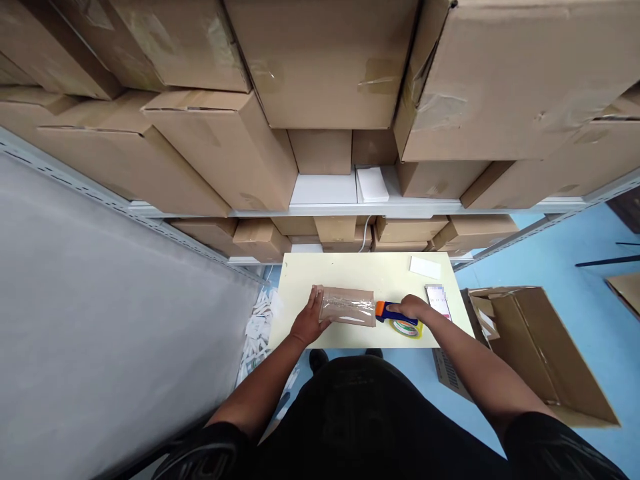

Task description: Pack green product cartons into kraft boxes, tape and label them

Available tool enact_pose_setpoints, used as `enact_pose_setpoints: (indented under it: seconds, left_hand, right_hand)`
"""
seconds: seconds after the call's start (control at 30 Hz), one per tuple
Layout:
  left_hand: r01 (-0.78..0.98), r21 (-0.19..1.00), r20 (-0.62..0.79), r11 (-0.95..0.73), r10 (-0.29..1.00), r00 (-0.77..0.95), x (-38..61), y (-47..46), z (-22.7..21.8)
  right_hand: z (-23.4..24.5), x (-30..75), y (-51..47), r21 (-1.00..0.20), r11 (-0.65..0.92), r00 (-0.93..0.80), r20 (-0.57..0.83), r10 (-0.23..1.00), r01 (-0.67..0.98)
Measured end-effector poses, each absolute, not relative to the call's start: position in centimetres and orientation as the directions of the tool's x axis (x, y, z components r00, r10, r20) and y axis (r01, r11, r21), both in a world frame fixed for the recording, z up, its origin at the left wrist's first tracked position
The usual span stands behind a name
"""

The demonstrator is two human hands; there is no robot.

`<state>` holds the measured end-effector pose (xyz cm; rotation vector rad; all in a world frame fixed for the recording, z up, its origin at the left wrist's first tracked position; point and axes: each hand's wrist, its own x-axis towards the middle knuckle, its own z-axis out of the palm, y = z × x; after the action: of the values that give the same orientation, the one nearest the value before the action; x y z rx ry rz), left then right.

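Note:
A small flat cardboard box [347, 301] lies on the cream table [305, 270], with shiny clear tape across its top. My left hand [309, 321] is closed around the box's left end, its fingers on the far side and its thumb along the near side. In my right hand [413, 307] is the handle of a blue and orange tape dispenser [400, 315], which carries a yellow-edged tape roll. The orange head of the dispenser touches or nearly touches the right end of the box. The fingers wrapped under the handle are partly hidden.
A phone [438, 301] and a white box [425, 267] lie on the table's right side. Beyond the table, a shelf [320, 208] holds several cartons. An open carton [545, 353] stands on the right. White scraps [257, 330] litter the floor at left, beside a grey wall [110, 307].

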<state>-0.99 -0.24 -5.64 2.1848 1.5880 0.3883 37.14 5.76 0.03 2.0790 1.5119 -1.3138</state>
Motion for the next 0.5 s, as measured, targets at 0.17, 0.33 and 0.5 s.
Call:
enact_pose_setpoints:
  seconds: [0.17, 0.33, 0.5]
  left_hand:
    - [0.818, 0.509, -0.003, -0.266, 0.950, 0.311, -1.0, -0.2, -5.9]
    - [0.797, 0.541, 0.010, -0.270, 0.949, 0.315, -1.1, -0.3, -5.9]
    - [0.755, 0.621, -0.021, -0.211, 0.958, 0.285, -1.1, -0.6, -6.2]
  right_hand:
    - [-1.6, 37.5, 2.7, -0.387, -0.742, -0.031, -0.896, 0.444, 0.547]
    - [-3.7, 38.5, -3.1, -0.323, -0.893, 0.065, -0.931, 0.360, 0.313]
    - [-4.5, 40.0, -6.3, -0.458, -0.842, 0.288, -0.797, 0.531, 0.284]
